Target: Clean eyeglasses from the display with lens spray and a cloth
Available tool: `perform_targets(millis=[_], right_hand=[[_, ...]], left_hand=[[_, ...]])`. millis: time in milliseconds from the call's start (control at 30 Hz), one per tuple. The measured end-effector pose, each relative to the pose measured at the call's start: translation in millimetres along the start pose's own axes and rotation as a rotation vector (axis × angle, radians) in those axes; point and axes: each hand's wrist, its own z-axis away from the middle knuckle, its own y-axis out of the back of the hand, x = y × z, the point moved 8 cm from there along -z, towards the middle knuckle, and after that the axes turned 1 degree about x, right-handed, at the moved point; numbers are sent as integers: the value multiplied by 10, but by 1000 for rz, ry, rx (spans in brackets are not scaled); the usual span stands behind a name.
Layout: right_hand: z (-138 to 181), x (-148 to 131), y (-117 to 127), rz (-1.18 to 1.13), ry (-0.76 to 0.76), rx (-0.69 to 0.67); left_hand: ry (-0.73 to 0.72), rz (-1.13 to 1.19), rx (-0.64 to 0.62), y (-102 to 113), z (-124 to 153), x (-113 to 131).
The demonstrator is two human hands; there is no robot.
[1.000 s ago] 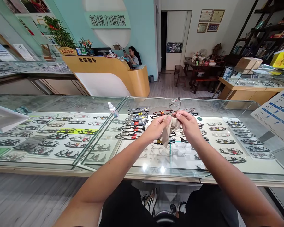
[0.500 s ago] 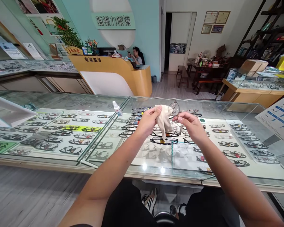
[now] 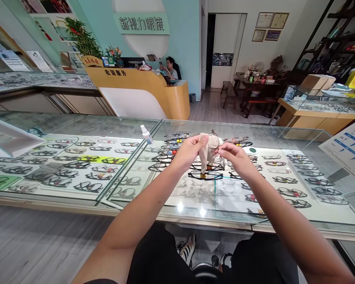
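Wall sign reads 新视力眼镜; left hand pinches cloth, right hand glasses.

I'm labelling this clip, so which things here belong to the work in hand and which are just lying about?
In hand: left hand, beige cloth, right hand, clear-framed glasses.
Lying about: spray bottle on the glass counter, display frames under the glass, printed sign at right.

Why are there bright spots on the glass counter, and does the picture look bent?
Head view: the spots on the counter look like lamp reflections; its front edge bows, a wide-lens warp; the floor at lower left is smeared; the cloth in the left hand and the glasses in the right hand look sharp.
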Motion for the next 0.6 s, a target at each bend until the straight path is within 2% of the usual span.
perform_targets(millis=[300,600], right_hand=[[4,7,-34,-49,-9,-60],[5,73,-27,-152,-51,-70]], left_hand=[[-40,16,-57,-35,6,44],[-5,30,-156,-63,21,38]])
